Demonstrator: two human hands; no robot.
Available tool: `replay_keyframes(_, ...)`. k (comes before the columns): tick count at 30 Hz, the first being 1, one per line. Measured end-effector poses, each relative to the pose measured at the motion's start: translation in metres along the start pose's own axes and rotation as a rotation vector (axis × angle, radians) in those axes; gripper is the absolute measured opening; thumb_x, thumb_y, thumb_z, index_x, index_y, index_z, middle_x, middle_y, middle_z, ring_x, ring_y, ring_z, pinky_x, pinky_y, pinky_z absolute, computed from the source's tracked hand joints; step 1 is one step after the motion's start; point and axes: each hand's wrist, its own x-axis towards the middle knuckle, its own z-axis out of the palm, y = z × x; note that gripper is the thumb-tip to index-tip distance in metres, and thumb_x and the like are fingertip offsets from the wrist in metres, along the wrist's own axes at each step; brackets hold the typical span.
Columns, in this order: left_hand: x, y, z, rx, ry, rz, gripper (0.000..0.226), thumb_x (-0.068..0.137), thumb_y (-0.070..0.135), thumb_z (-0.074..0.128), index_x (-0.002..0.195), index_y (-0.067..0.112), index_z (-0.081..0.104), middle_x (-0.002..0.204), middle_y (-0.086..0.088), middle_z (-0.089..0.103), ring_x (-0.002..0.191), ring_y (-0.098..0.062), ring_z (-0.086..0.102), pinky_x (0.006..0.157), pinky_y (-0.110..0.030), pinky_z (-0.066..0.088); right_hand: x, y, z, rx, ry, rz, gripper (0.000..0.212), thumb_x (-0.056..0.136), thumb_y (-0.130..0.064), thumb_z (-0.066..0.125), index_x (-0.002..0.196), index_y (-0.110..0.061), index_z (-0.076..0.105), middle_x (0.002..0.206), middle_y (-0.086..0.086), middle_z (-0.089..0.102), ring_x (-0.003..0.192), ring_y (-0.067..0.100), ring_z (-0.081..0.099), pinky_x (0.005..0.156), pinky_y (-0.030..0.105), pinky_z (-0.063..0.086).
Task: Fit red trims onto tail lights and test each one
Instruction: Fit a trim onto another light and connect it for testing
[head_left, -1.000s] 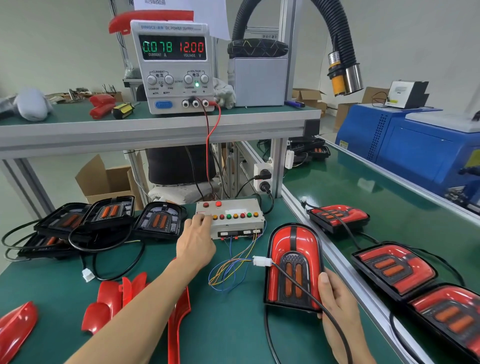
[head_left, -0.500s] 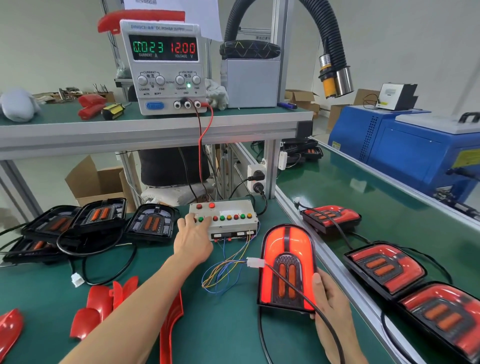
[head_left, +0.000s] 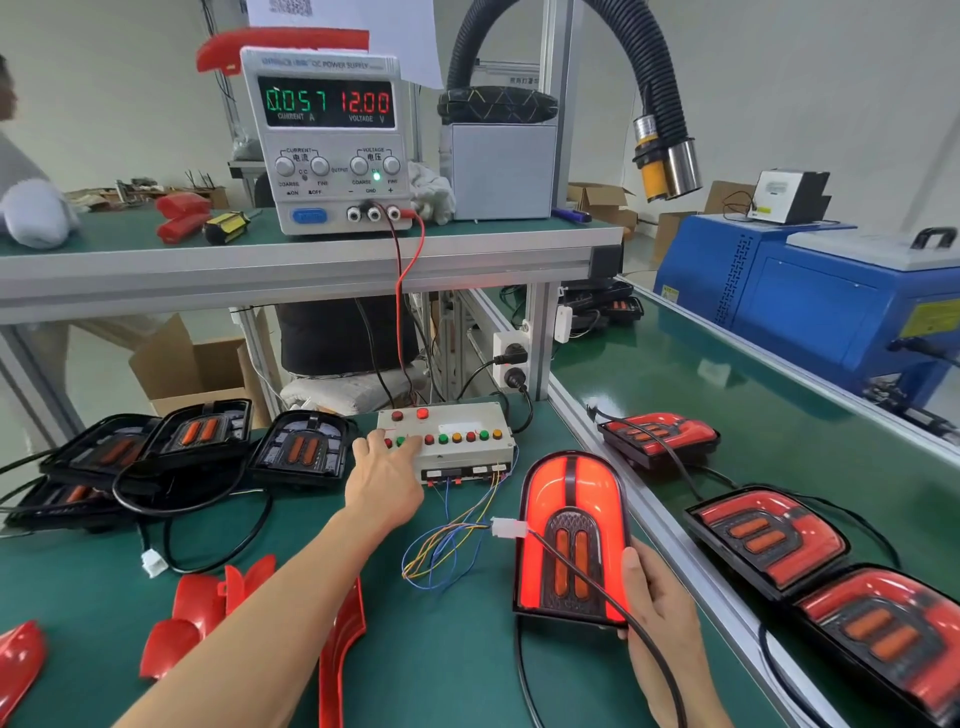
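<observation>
My right hand (head_left: 657, 618) grips the lit tail light (head_left: 571, 535) by its near right corner: my thumb lies along its right edge and the other fingers are hidden beneath it, so the lamp stands just left of my thumb, propped up off the green bench (head_left: 457, 675), its red trim glowing. Its black cable (head_left: 613, 608) crosses the lamp's face and passes over my palm, ending in a white plug (head_left: 506, 528) at the lamp's left edge, joined to thin coloured wires (head_left: 441, 551) that run between my two hands.

My left hand (head_left: 382, 480) lies with fingers stretched out on the left end of the button box (head_left: 447, 441), the fingertips (head_left: 410, 441) touching the lower row of buttons; which button is pressed I cannot tell. On that box I count two red buttons above and a row of about eight in red, green and orange beside my fingertips.

Left of my left hand lie four untrimmed black tail lights (head_left: 304, 452). To the right of my right hand, across the rail, three finished red ones (head_left: 769, 535) lie in a line. Under my left forearm are loose red trims (head_left: 208, 613), at least four. Above my left fingers the power supply (head_left: 327, 140) reads 0.057 and 12.00
</observation>
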Motion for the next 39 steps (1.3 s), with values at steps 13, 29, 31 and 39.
replay_keyframes(13, 0.007, 0.051, 0.006, 0.132, 0.063, 0.251, 0.063, 0.092, 0.013, 0.049, 0.151, 0.028, 0.033, 0.125, -0.015, 0.041, 0.115, -0.032, 0.039, 0.092, -0.038, 0.043, 0.013, 0.018, -0.004, -0.002, -0.039, 0.053, 0.059, 0.079, -0.084, 0.055, 0.123, -0.047, 0.065, 0.1, -0.003, 0.078, 0.083, 0.013, 0.072, 0.066, 0.031, 0.056)
replay_keyframes(29, 0.018, 0.068, 0.026, -0.008, 0.046, 0.174, 0.065, 0.09, 0.006, 0.044, 0.151, 0.027, 0.037, 0.126, -0.015, 0.045, 0.114, -0.033, 0.036, 0.093, -0.039, 0.04, 0.008, 0.012, 0.0, 0.081, -0.078, 0.062, 0.079, 0.066, -0.093, 0.056, 0.126, -0.042, 0.062, 0.11, -0.005, 0.078, 0.104, 0.019, 0.074, 0.093, 0.055, 0.057)
replay_keyframes(31, 0.02, 0.068, 0.026, -0.035, 0.03, 0.169, 0.066, 0.09, 0.005, 0.043, 0.151, 0.028, 0.04, 0.125, -0.015, 0.046, 0.114, -0.033, 0.037, 0.096, -0.038, 0.038, 0.008, 0.013, -0.001, 0.067, -0.068, 0.056, 0.078, 0.065, -0.096, 0.053, 0.123, -0.045, 0.062, 0.109, -0.005, 0.078, 0.102, 0.02, 0.074, 0.088, 0.054, 0.058)
replay_keyframes(39, 0.019, 0.068, 0.027, -0.046, 0.026, 0.155, 0.068, 0.09, 0.006, 0.043, 0.154, 0.029, 0.037, 0.123, -0.015, 0.045, 0.114, -0.033, 0.036, 0.096, -0.038, 0.036, 0.005, 0.005, -0.001, 0.028, -0.07, 0.047, 0.067, 0.074, -0.086, 0.05, 0.125, -0.043, 0.061, 0.107, -0.007, 0.078, 0.098, 0.014, 0.074, 0.079, 0.039, 0.057)
